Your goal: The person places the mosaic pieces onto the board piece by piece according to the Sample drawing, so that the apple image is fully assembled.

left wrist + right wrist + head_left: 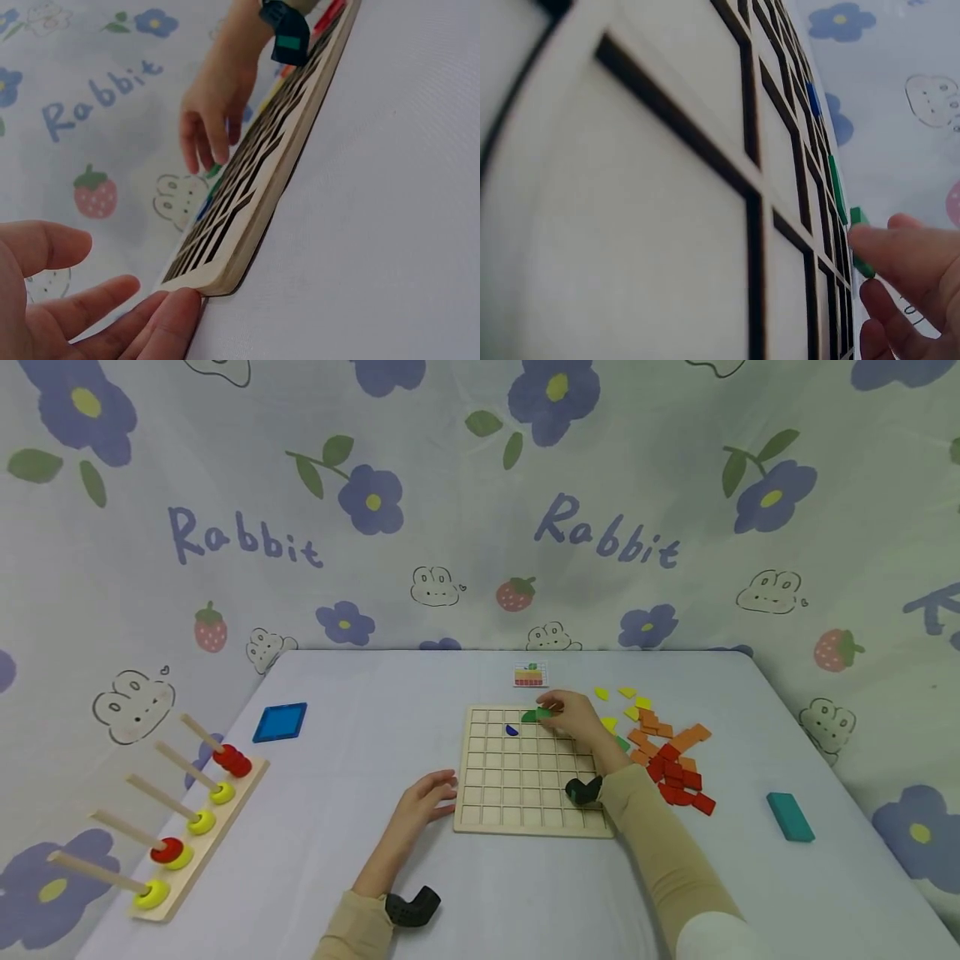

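A square wooden grid board lies on the white table. Over its far rows, my right hand pinches a small green piece between thumb and fingers. Just left of that piece, a green leaf-shaped piece rests on the board. A dark blue half-round piece sits in a cell nearby. My left hand is at the board's left edge, its fingers loosely extended; in the left wrist view, the fingertips touch the board's corner.
A small picture card lies behind the board. Right of it are loose yellow pieces, orange pieces and red pieces. A teal block is farther right. On the left are a blue tray and a peg stand with rings.
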`<state>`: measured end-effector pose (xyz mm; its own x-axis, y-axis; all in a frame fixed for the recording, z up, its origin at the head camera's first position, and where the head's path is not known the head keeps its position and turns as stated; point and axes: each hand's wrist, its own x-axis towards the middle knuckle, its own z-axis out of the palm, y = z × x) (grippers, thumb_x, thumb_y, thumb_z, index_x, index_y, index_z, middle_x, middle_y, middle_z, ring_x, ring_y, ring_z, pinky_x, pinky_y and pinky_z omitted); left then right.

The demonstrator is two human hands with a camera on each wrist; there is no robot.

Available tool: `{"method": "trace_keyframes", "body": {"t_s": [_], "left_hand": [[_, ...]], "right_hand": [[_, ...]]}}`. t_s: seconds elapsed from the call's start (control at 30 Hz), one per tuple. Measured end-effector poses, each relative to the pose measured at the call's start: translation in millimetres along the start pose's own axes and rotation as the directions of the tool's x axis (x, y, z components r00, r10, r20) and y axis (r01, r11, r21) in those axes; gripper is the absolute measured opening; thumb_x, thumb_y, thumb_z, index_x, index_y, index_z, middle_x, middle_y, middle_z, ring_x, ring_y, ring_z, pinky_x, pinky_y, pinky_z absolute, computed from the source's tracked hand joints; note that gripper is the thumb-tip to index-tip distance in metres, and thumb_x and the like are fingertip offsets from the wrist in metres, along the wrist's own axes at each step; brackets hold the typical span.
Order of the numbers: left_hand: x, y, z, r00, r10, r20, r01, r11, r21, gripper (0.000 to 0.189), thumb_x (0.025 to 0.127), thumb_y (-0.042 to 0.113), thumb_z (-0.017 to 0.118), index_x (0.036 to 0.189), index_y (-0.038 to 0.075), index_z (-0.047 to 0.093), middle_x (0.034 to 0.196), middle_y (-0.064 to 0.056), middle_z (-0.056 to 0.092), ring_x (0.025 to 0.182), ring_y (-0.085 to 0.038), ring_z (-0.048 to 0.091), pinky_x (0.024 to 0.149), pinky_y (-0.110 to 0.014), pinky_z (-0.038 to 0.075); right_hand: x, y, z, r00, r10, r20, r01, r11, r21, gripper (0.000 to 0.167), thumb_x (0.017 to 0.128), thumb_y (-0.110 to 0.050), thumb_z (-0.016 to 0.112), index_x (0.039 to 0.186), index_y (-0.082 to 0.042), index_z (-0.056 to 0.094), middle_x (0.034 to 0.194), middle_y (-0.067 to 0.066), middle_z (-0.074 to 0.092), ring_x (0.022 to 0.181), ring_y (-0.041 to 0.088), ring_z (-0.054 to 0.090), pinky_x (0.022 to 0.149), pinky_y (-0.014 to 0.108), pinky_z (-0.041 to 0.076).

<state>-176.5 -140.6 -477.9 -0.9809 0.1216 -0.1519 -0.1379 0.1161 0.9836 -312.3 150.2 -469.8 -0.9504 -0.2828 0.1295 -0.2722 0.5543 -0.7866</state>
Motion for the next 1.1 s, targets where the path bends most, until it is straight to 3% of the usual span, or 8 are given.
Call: {"method": "trace_keyframes", "body": {"t_s": [0.27,0.53,0.77,1.1], "left_hand": [[-0.3,0.5,0.0,1.0,0.012,0.005,-0.012,1.0,0.004,0.043,0.093,0.019,0.051,0.128,-0.007,0.047,0.123,-0.023,0.053,0.104,-0.028,0.056,0.084,-0.035,0.053],[0.0,1.3,-0.2,1.0,0.001,0.009,-0.001,1.0,-0.012,0.044,0.093,0.019,0.051,0.128,-0.008,0.046,0.126,-0.025,0.051,0.106,-0.029,0.055,0.085,-0.034,0.053],[-1.0,1.6,0.0,1.0,0.002,0.014,-0.002,1.0,-0.022,0.044,0.093,0.018,0.051,0.129,-0.008,0.046,0.126,-0.025,0.051,0.106,-0.029,0.055,0.085,-0.034,0.052],[-1.1,1.7,0.8,1.0,0.003,0.007,-0.002,1.0,-0.011,0.042,0.094,0.017,0.05,0.128,-0.008,0.047,0.124,-0.024,0.052,0.105,-0.029,0.056,0.084,-0.035,0.053]], "right_hand": [[2.4,0.7,-0.3,0.997,0.074,0.026,-0.071,0.992,-0.109,0.018,0.081,-0.007,0.068,0.099,-0.007,0.07,0.106,0.011,0.064,0.099,0.028,0.056,0.087,0.041,0.047],[4.0,-1.4,-0.7,0.998,0.019,0.054,-0.008,0.982,-0.19,0.012,0.085,-0.008,0.065,0.092,-0.008,0.074,0.111,0.012,0.063,0.104,0.03,0.057,0.088,0.043,0.048],[2.9,-4.8,-1.1,0.996,0.013,0.083,0.004,0.98,-0.199,0.017,0.087,-0.002,0.059,0.097,-0.005,0.073,0.114,0.015,0.061,0.107,0.034,0.054,0.09,0.045,0.047],[0.7,-7.0,-2.8,0.997,0.046,0.06,-0.035,0.984,-0.172,0.018,0.089,-0.005,0.056,0.097,-0.005,0.072,0.107,0.013,0.061,0.102,0.032,0.055,0.087,0.044,0.047]]}}
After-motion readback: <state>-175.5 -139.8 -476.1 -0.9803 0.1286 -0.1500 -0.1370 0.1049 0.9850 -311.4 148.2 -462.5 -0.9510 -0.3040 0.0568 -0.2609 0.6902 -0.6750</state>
